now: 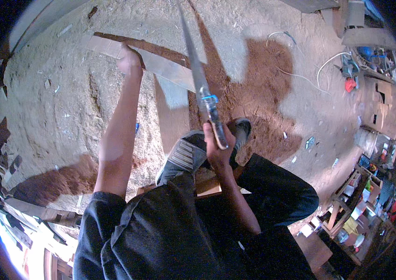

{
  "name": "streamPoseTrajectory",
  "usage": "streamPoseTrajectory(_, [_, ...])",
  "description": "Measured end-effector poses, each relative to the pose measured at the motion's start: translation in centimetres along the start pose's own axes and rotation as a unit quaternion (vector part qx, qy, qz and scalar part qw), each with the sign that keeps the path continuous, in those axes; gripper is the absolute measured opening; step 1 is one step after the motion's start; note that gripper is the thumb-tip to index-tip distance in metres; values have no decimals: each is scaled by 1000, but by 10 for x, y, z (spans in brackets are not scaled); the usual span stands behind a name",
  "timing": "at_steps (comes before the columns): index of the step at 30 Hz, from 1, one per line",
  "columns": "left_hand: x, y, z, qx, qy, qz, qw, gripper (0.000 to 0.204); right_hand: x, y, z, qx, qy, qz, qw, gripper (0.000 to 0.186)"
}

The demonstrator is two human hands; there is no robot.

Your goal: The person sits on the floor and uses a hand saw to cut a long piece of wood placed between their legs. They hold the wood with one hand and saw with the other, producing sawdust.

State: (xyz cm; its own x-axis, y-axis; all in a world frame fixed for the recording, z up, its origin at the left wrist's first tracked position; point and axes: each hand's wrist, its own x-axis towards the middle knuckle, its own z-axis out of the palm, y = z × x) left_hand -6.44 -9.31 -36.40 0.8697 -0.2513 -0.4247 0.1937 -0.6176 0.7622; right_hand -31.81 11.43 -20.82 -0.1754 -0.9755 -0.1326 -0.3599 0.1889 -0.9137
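My left hand [129, 59] reaches far out and grips the edge of a long thin wooden board [160, 65] that lies across the sawdust-covered ground. A second board [173, 112] runs from it toward my feet. My right hand [216, 144] is closed on the wooden handle of a handsaw [198, 70], whose long blade points away from me and crosses the long board. A grey striped shoe [185, 155] rests on the near board. Dark trousers fill the lower part of the view.
Sawdust and dark damp patches cover the ground. White cables [300, 74] trail at the upper right near a red thing [350, 84]. A cluttered wooden shelf [356, 200] stands at the right. Wood offcuts [2, 140] pile at the left edge.
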Motion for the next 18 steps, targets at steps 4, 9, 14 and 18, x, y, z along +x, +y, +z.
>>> streamPoseTrajectory(4, [-25, -4, -9, -27, -8, -30, 999, 80, 6, 14, -25, 26, 76, 26, 996, 11])
streamPoseTrajectory(9, [-15, -11, -30, -255, 12, 7, 967, 76, 22, -13, -48, 105, 86, 90, 987, 20])
streamPoseTrajectory(14, [-36, 19, -61, -345, 58, 147, 925, 74, 27, -33, -65, 154, 131, 51, 978, 18])
streamPoseTrajectory(18, [-62, 111, -138, -357, 4, 227, 906, 83, 30, -40, -69, 171, 160, 42, 971, 17])
